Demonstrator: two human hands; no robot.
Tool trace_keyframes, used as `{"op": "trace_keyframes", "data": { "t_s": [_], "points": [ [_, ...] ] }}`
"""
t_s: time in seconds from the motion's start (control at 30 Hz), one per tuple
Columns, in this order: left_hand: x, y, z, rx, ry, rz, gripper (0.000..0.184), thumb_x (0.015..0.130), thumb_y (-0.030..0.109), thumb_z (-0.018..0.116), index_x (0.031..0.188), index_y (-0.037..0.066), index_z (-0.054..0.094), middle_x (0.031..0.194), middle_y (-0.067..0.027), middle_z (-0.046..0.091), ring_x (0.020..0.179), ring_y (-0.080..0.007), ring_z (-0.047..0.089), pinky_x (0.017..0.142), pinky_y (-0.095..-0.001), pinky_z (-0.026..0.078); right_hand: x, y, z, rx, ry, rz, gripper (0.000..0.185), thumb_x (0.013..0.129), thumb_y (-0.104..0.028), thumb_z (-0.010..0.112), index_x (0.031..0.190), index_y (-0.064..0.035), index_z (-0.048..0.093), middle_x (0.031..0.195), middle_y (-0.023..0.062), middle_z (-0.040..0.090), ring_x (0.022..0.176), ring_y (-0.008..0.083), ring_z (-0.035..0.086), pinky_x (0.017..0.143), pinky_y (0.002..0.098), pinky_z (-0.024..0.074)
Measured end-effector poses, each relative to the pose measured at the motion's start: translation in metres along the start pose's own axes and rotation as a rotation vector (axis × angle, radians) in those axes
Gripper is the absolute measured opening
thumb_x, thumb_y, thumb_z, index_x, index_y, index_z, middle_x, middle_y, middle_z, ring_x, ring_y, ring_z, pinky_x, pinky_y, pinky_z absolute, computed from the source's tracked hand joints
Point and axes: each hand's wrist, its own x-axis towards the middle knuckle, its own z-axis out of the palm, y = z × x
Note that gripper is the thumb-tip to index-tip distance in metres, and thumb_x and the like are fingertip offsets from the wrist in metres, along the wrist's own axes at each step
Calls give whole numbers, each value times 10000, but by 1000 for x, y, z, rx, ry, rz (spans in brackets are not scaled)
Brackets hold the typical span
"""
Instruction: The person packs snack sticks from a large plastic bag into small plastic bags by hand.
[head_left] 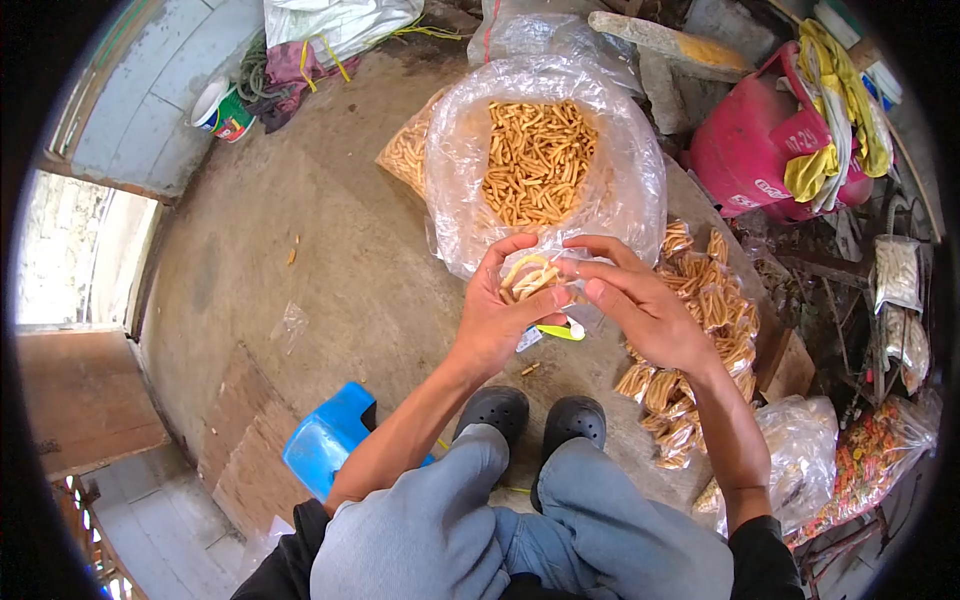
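Observation:
My left hand (503, 308) curls around a small clear plastic bag (530, 277) with several pale yellow snack sticks in it. At the bag's upper right edge, the bent fingers of my right hand (640, 305) grip the thin plastic. Just beyond both hands is a large clear plastic sack (630, 190), its mouth spread wide around a heap of golden-brown snack sticks (540, 165). Under my hands, partly hidden, lies a yellow-green and white object (565, 330) whose kind I cannot make out.
Filled snack packets (700, 330) are piled on the floor at right. A blue plastic stool (335, 435) stands left of my feet. Behind the packets are a pink gas cylinder (745, 135) and a bag of colourful snacks (870, 465). A small bucket (225, 112) sits by the left wall.

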Motion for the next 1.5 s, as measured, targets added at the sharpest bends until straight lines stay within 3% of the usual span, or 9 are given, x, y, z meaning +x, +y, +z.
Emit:
{"op": "trace_keyframes", "data": {
  "t_s": [0.07, 0.3, 0.43, 0.53, 0.6, 0.83, 1.17, 1.37, 1.5],
  "points": [
    [2, -4, -5, -23, -7, 0, 551, 803, -2, 713, 1244, 75, 392, 1034, -112, 625, 903, -184, 658, 706, -297, 596, 1, -3, -2, 57, -97, 21, 391, 994, -314, 448, 1205, -27, 609, 1286, 146, 502, 1219, 261, 469, 1039, 378, 346],
    [6, -6, -17, -85, 51, -110, 223, 932, 248, 589, 1091, 143, 473, 1025, -76, 630, 915, -216, 660, 605, -301, 583, 49, 42, -15, 437, 149, 130, 369, 983, -301, 475, 1110, -2, 650, 1108, 102, 642, 1052, 192, 586, 909, 330, 448],
    [5, -14, -25, -95, -13, -52, 199, 947, 285, 553, 1041, 120, 492, 974, -66, 623, 866, -195, 660, 571, -304, 581, 107, 102, 13, -58, 99, 113, 243, 910, -170, 564, 1079, -28, 664, 1012, 128, 685, 923, 186, 644, 835, 283, 477],
    [2, -11, -24, -173, -25, -73, 175, 937, 241, 536, 1036, 102, 496, 936, -60, 611, 822, -185, 656, 557, -310, 578, 146, 124, 45, -83, 80, 73, 255, 866, -101, 546, 1085, -55, 669, 1056, 151, 666, 963, 253, 634, 851, 344, 482],
    [1, -8, -24, -213, -25, -101, 171, 922, 218, 529, 1041, 99, 498, 921, -58, 610, 814, -184, 655, 551, -312, 574, 166, 133, 58, -433, 40, -61, 282, 844, -32, 526, 1096, -47, 654, 1098, 138, 649, 1028, 314, 590, 898, 385, 461],
    [0, -4, -25, -119, -23, -143, 197, 875, 150, 561, 1055, 85, 514, 884, -68, 620, 770, -202, 660, 526, -302, 554, 188, 133, 66, -827, -234, -137, 463, 750, -3, 546, 1193, -124, 612, 1168, 97, 615, 1108, 310, 541, 935, 411, 445],
    [1, -4, -27, -136, -36, -127, 186, 880, 142, 596, 1039, 86, 517, 916, -78, 630, 802, -201, 672, 525, -279, 560, 171, 124, 23, -610, -136, 50, 153, 796, -156, 642, 920, -72, 674, 868, 157, 662, 859, 333, 636, 760, 420, 499],
    [2, -5, -27, -144, 22, -133, 183, 902, 207, 579, 1035, 100, 515, 955, -68, 618, 823, -196, 663, 549, -283, 578, 158, 152, 0, -333, -28, 43, 201, 809, -222, 679, 930, -64, 705, 792, 107, 680, 744, 227, 659, 675, 358, 506],
    [1, -5, -26, -124, 56, -123, 199, 912, 239, 561, 1045, 101, 510, 962, -66, 614, 844, -200, 658, 579, -291, 585, 145, 135, -8, -90, 6, 319, 245, 804, -232, 707, 947, -33, 711, 728, 76, 669, 586, 144, 622, 564, 300, 499]
  ]
}}
